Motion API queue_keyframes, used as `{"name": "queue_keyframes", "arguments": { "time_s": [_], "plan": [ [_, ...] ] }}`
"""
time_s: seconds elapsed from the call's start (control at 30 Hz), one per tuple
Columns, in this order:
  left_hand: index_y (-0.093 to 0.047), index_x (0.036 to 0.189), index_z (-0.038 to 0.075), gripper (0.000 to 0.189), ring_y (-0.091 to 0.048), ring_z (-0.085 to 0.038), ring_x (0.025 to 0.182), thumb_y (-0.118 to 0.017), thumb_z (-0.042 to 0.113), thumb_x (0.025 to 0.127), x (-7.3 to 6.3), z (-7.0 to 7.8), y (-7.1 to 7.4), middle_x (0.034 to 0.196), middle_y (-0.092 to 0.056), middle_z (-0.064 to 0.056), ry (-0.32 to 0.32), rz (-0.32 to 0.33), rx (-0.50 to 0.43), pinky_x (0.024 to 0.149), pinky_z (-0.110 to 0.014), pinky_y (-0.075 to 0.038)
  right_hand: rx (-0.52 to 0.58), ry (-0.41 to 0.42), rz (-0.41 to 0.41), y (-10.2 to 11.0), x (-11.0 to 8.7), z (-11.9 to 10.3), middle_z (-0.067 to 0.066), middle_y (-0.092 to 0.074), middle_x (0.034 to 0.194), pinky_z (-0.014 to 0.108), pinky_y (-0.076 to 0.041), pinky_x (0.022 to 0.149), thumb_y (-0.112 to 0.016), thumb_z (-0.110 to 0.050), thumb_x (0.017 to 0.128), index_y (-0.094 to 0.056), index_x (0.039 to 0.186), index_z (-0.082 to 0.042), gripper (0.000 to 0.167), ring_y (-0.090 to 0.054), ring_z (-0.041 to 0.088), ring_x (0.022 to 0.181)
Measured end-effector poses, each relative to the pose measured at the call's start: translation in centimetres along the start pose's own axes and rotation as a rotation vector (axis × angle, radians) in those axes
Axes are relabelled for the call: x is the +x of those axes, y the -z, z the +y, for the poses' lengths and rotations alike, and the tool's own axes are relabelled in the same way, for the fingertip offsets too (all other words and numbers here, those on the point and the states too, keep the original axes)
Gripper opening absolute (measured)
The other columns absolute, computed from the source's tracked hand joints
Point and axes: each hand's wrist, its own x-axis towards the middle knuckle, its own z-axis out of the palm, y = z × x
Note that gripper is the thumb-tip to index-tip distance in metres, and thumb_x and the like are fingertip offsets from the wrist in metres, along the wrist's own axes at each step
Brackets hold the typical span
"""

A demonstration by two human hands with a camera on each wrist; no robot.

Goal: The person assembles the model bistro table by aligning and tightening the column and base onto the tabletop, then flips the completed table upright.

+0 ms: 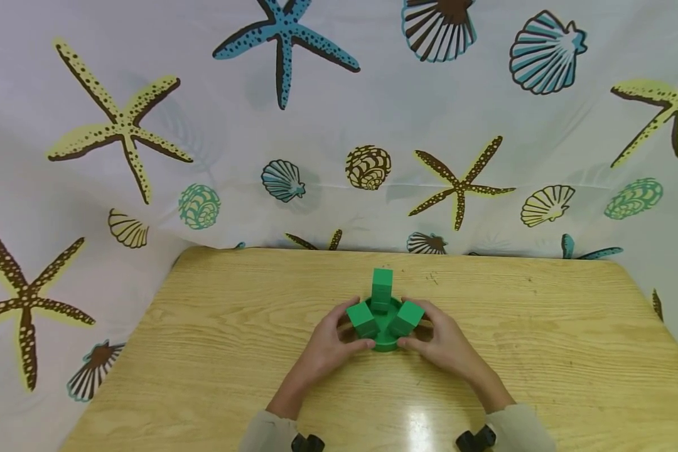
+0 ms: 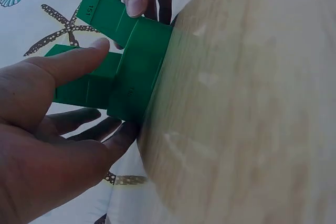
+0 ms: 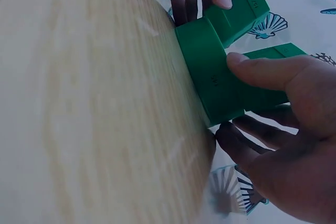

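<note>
A green round base (image 1: 385,346) sits on the table, with three green square blocks rising from it. The rear block (image 1: 382,286) stands upright, while the left block (image 1: 363,320) and the right block (image 1: 407,319) lean outward. My left hand (image 1: 325,347) grips the piece from the left, thumb at the front and fingers curled round behind the left block. From the other side, my right hand (image 1: 445,344) grips it the same way around the right block. Small dark numbers show on the base (image 2: 137,72) in the left wrist view. Part of each leaning block is hidden by the hands.
The wooden table (image 1: 220,351) has rounded far corners. Behind it and along its sides hangs a white cloth (image 1: 328,144) printed with starfish and shells. A dark wrist camera (image 1: 307,443) shows at the left cuff, another dark camera (image 1: 476,439) at the right.
</note>
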Motion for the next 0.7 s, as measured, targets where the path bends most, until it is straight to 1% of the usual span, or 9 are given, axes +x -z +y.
{"name": "queue_keyframes", "arguments": {
  "time_s": [0.17,0.27,0.4,0.5,0.53,0.6,0.7],
  "plan": [
    [-0.043,0.153,-0.002,0.078,-0.05,-0.046,0.135,-0.083,0.002,0.086,0.3,0.0,0.1,0.145,-0.051,-0.025,0.008,0.006,0.055,0.107,-0.052,-0.048,0.0,-0.087,-0.006,-0.2,0.0,-0.3,0.019,-0.059,0.14,0.053,-0.05,0.105,-0.086,-0.011,0.085,-0.052,0.147,-0.002,0.072,-0.058,0.042,0.127],
    [-0.044,0.151,-0.002,0.077,-0.054,-0.044,0.132,-0.083,-0.002,0.085,0.3,-0.1,0.0,0.144,-0.051,-0.022,-0.003,0.004,0.08,0.104,-0.048,-0.052,0.016,-0.102,-0.016,-0.3,0.0,-0.4,0.018,-0.059,0.14,0.053,-0.049,0.106,-0.088,-0.01,0.083,-0.052,0.147,-0.004,0.074,-0.058,0.042,0.127],
    [-0.046,0.15,-0.003,0.077,-0.059,-0.041,0.126,-0.084,-0.004,0.083,0.2,-0.2,-0.1,0.142,-0.051,-0.019,-0.038,0.001,0.124,0.098,-0.041,-0.056,0.026,-0.104,-0.014,-0.5,-0.1,-0.6,0.018,-0.06,0.139,0.052,-0.052,0.103,-0.088,-0.008,0.081,-0.053,0.147,-0.005,0.074,-0.06,0.042,0.125],
    [-0.049,0.148,-0.002,0.074,-0.061,-0.039,0.124,-0.085,-0.001,0.083,0.1,-0.1,0.0,0.139,-0.054,-0.018,-0.049,0.007,0.148,0.099,-0.041,-0.056,0.014,-0.122,-0.002,-0.5,-0.1,-0.9,0.015,-0.062,0.138,0.05,-0.053,0.102,-0.089,-0.009,0.081,-0.055,0.145,-0.007,0.073,-0.061,0.04,0.124],
    [-0.051,0.146,-0.001,0.071,-0.061,-0.039,0.123,-0.085,0.0,0.084,0.0,0.1,0.1,0.138,-0.055,-0.017,-0.048,0.011,0.144,0.099,-0.042,-0.056,0.004,-0.126,0.006,-0.5,-0.2,-1.0,0.014,-0.062,0.137,0.049,-0.053,0.103,-0.089,-0.011,0.081,-0.056,0.144,-0.007,0.071,-0.061,0.038,0.125],
    [-0.053,0.144,0.001,0.066,-0.06,-0.038,0.124,-0.084,0.002,0.085,-0.2,0.6,0.3,0.136,-0.057,-0.017,-0.052,0.019,0.117,0.102,-0.044,-0.054,0.026,-0.123,0.013,-0.3,-0.2,-1.3,0.014,-0.063,0.136,0.046,-0.053,0.103,-0.088,-0.012,0.082,-0.057,0.143,-0.006,0.069,-0.06,0.037,0.126],
    [-0.056,0.142,0.004,0.059,-0.058,-0.036,0.125,-0.081,0.006,0.089,-0.3,1.6,0.7,0.134,-0.06,-0.016,-0.063,0.037,0.034,0.106,-0.046,-0.051,0.078,-0.077,0.031,0.3,-0.2,-2.0,0.015,-0.063,0.134,0.043,-0.052,0.104,-0.085,-0.015,0.087,-0.057,0.142,-0.003,0.064,-0.058,0.037,0.127]
  ]
}}
